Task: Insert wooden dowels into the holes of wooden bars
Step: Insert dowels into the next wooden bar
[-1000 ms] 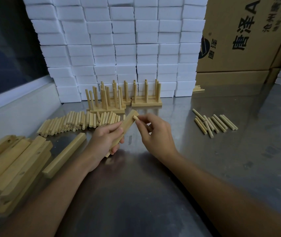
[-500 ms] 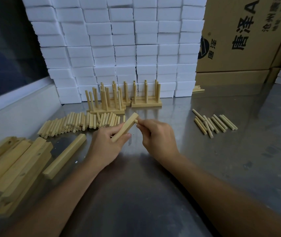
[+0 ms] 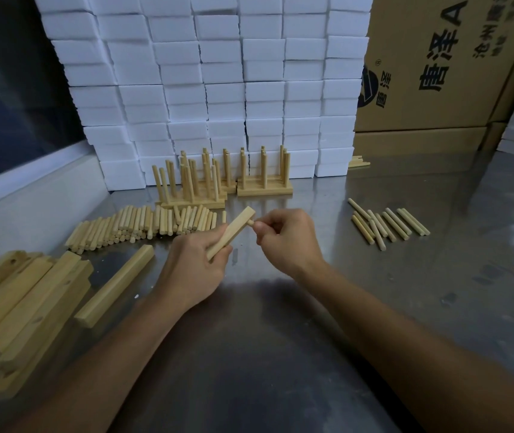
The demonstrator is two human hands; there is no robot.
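My left hand (image 3: 195, 267) grips a short wooden bar (image 3: 234, 230), tilted with its far end raised toward the back. My right hand (image 3: 287, 239) pinches a wooden dowel (image 3: 251, 222) whose tip meets the bar's side near the upper end; most of the dowel is hidden in my fingers. A heap of loose dowels (image 3: 143, 225) lies behind my left hand. A smaller group of dowels (image 3: 387, 225) lies to the right. Finished bars with upright dowels (image 3: 218, 179) stand at the back.
Plain wooden bars (image 3: 21, 304) are piled at the left edge, and one single bar (image 3: 115, 285) lies beside them. White foam blocks (image 3: 218, 82) are stacked at the back, with cardboard boxes (image 3: 437, 73) to their right. The metal table (image 3: 280, 354) reflects light.
My left hand slid down the bar and turned it, raising its far end. My right hand brought the dowel's tip against the bar's side.
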